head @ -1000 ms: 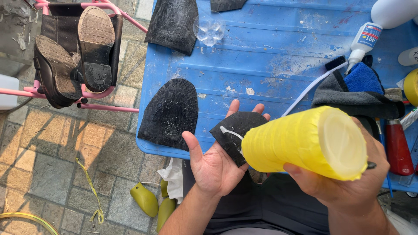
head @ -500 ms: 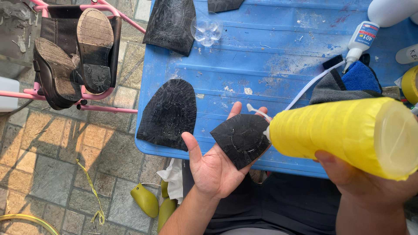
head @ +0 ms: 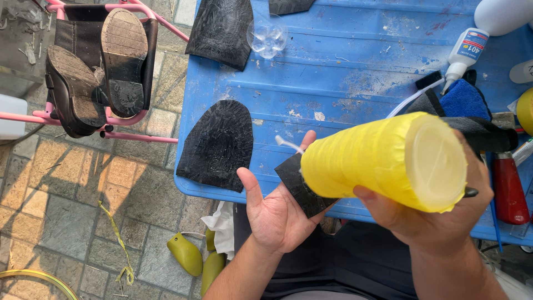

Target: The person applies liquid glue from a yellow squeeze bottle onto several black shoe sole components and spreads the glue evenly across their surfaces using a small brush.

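left hand: the left hand (head: 277, 214) is palm up, fingers spread pretty wide, with a small flat black rubber heel piece (head: 302, 189) just lying across the fingers, not pinched

right hand: the right hand (head: 438, 216) is wrapped round a big yellow tape-covered squeeze bottle (head: 383, 161), tipped on its side, pale round base facing the camera

bottle tip: thin white nozzle (head: 288, 144) pokes out just above the heel piece, right by the left fingertips. Can't tell if it's touching the rubber

where it all is: over the near edge of the blue plastic table (head: 355, 66)

on the table: a larger black rubber sole sheet (head: 217, 145) just left of the hand, hanging partly off the edge, and another black sheet (head: 222, 30) further back

also: white glue bottle (head: 469, 50) top right, red tube (head: 509, 191) far right

off the table: two dark shoes (head: 94, 69) sole-up on a pink metal rack (head: 139, 119), and green shoe trees (head: 194, 258) on the paving below
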